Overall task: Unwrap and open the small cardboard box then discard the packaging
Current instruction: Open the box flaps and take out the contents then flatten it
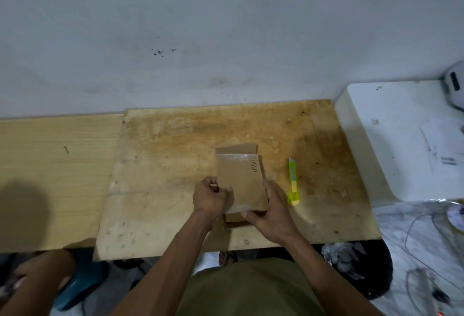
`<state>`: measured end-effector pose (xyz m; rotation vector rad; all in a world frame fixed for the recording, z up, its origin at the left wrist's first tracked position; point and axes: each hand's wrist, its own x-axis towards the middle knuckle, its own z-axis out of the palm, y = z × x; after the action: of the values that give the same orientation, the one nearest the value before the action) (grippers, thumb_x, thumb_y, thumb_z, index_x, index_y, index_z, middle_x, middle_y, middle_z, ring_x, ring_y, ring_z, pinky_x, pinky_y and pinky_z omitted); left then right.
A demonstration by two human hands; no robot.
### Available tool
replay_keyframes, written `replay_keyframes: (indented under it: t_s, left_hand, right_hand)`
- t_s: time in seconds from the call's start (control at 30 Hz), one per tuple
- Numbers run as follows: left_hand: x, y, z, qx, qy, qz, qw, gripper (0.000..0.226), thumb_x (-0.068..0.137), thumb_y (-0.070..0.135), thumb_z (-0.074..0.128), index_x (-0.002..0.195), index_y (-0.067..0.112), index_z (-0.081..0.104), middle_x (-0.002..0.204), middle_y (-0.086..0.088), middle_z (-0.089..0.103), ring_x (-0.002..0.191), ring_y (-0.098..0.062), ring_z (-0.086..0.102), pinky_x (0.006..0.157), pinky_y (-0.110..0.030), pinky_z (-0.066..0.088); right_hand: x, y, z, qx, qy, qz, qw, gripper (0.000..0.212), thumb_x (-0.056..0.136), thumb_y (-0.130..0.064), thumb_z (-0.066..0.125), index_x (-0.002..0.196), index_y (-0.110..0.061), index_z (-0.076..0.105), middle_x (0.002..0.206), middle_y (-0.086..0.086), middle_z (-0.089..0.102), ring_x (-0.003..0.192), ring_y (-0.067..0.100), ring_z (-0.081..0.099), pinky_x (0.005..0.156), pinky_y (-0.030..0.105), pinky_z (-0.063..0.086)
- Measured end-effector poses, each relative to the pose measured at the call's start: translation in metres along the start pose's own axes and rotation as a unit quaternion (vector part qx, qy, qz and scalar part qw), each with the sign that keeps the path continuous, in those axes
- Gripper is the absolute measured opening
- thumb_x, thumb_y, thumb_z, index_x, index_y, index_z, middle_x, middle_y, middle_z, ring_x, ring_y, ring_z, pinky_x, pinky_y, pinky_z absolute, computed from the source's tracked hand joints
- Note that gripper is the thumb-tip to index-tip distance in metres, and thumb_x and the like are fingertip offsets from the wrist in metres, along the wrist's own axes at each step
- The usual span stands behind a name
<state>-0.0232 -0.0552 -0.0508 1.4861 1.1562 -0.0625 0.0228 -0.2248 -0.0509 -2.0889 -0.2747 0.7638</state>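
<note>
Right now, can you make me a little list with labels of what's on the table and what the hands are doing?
box: small cardboard box, flaps partly open, handwriting on top
left hand: left hand pinching the box's left edge
right hand: right hand holding the box's right and near side
cutter: green and yellow utility knife, lying right of the box, untouched
surface: worn wooden board

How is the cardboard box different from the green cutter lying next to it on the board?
The cardboard box is brown, broad and flat-faced, with handwriting on it; the green cutter is bright green and yellow, slim and long. The left hand and right hand both grip the box, while the cutter lies untouched to its right. The box has a flap open at its far end; the cutter's blade state is unclear. Both are on the wooden board.
</note>
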Motion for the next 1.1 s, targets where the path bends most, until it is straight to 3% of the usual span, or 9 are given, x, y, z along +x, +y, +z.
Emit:
replay_keyframes:
  t_s: [0.1, 0.2, 0.4, 0.57, 0.63, 0.73, 0.83, 0.9, 1.1]
  left_hand:
    - [-0.001, -0.005, 0.004, -0.070, 0.007, -0.031, 0.997, 0.023, 0.070, 0.020, 0.076, 0.085, 0.020, 0.058, 0.087, -0.009, 0.075, 0.084, -0.030, 0.072, 0.079, -0.054, 0.059]
    - [-0.004, -0.009, 0.011, -0.116, 0.029, -0.056, 0.991, 0.032, 0.064, 0.027, 0.076, 0.086, 0.018, 0.054, 0.087, -0.010, 0.074, 0.084, -0.030, 0.072, 0.077, -0.055, 0.059]
    - [-0.029, 0.002, 0.009, 0.035, 0.057, -0.017, 0.998, 0.048, 0.069, 0.030, 0.086, 0.097, 0.016, 0.050, 0.098, -0.004, 0.068, 0.085, -0.020, 0.066, 0.077, -0.039, 0.058]
    - [-0.002, 0.013, -0.014, 0.163, 0.086, 0.057, 0.981, 0.098, 0.063, 0.051, 0.086, 0.137, 0.015, 0.032, 0.140, -0.012, 0.033, 0.130, -0.033, 0.034, 0.105, -0.048, 0.041]
    - [0.016, 0.026, -0.024, 0.208, 0.070, 0.093, 0.971, 0.098, 0.071, 0.054, 0.079, 0.144, 0.015, 0.027, 0.149, -0.012, 0.023, 0.136, -0.036, 0.023, 0.109, -0.050, 0.035]
    - [0.043, 0.042, -0.033, 0.280, 0.000, 0.114, 0.953, 0.100, 0.077, 0.058, 0.071, 0.152, 0.014, 0.020, 0.158, -0.011, 0.019, 0.144, -0.037, 0.018, 0.115, -0.051, 0.027]
    - [0.061, 0.051, -0.034, 0.329, -0.089, 0.112, 0.934, 0.095, 0.077, 0.064, 0.064, 0.150, 0.015, 0.028, 0.152, -0.010, 0.039, 0.136, -0.034, 0.040, 0.111, -0.050, 0.037]
    - [0.065, 0.054, -0.031, 0.330, -0.118, 0.116, 0.929, 0.084, 0.077, 0.066, 0.062, 0.143, 0.018, 0.040, 0.140, -0.008, 0.055, 0.121, -0.030, 0.055, 0.101, -0.045, 0.048]
    - [0.050, 0.045, -0.027, 0.305, -0.102, 0.108, 0.941, 0.056, 0.089, 0.047, 0.062, 0.134, 0.014, 0.055, 0.128, -0.008, 0.063, 0.113, -0.028, 0.060, 0.095, -0.036, 0.050]
  right_hand:
    - [-0.017, 0.001, 0.008, -0.029, 0.028, 0.015, 0.999, 0.128, 0.053, -0.059, 0.084, 0.150, -0.039, 0.003, 0.155, -0.014, 0.010, 0.142, 0.013, 0.016, 0.115, 0.039, 0.029]
    - [-0.020, 0.004, 0.016, 0.023, 0.046, 0.062, 0.997, 0.141, 0.045, -0.050, 0.091, 0.149, -0.041, -0.003, 0.156, -0.011, 0.005, 0.143, 0.018, 0.017, 0.112, 0.041, 0.033]
    - [-0.003, 0.006, 0.014, 0.129, 0.105, 0.081, 0.983, 0.113, 0.056, -0.001, 0.081, 0.142, -0.041, 0.020, 0.142, -0.003, 0.038, 0.125, 0.017, 0.047, 0.102, 0.041, 0.049]
    - [0.007, 0.008, 0.010, 0.148, 0.123, 0.129, 0.973, 0.107, 0.065, 0.000, 0.074, 0.146, -0.041, 0.017, 0.142, -0.007, 0.036, 0.124, 0.020, 0.050, 0.102, 0.044, 0.048]
    - [0.008, 0.006, 0.007, 0.185, 0.130, 0.154, 0.962, 0.100, 0.075, 0.006, 0.070, 0.150, -0.033, 0.017, 0.126, -0.009, 0.038, 0.113, 0.015, 0.051, 0.096, 0.035, 0.048]
    - [0.008, 0.007, 0.008, 0.257, 0.158, 0.192, 0.934, 0.096, 0.079, -0.002, 0.068, 0.151, -0.033, 0.014, 0.142, -0.002, 0.040, 0.118, 0.018, 0.051, 0.100, 0.038, 0.046]
    - [0.004, 0.009, 0.014, 0.328, 0.147, 0.243, 0.901, 0.090, 0.075, -0.020, 0.075, 0.146, -0.036, 0.022, 0.140, 0.002, 0.051, 0.120, 0.022, 0.054, 0.102, 0.049, 0.047]
    - [0.002, 0.008, 0.019, 0.357, 0.119, 0.263, 0.888, 0.067, 0.081, -0.025, 0.073, 0.136, -0.026, 0.036, 0.131, 0.003, 0.057, 0.114, 0.023, 0.058, 0.098, 0.047, 0.051]
    - [0.013, 0.002, 0.023, 0.293, 0.085, 0.207, 0.930, 0.040, 0.094, -0.028, 0.059, 0.130, -0.031, 0.044, 0.125, -0.006, 0.059, 0.103, 0.011, 0.059, 0.087, 0.041, 0.052]
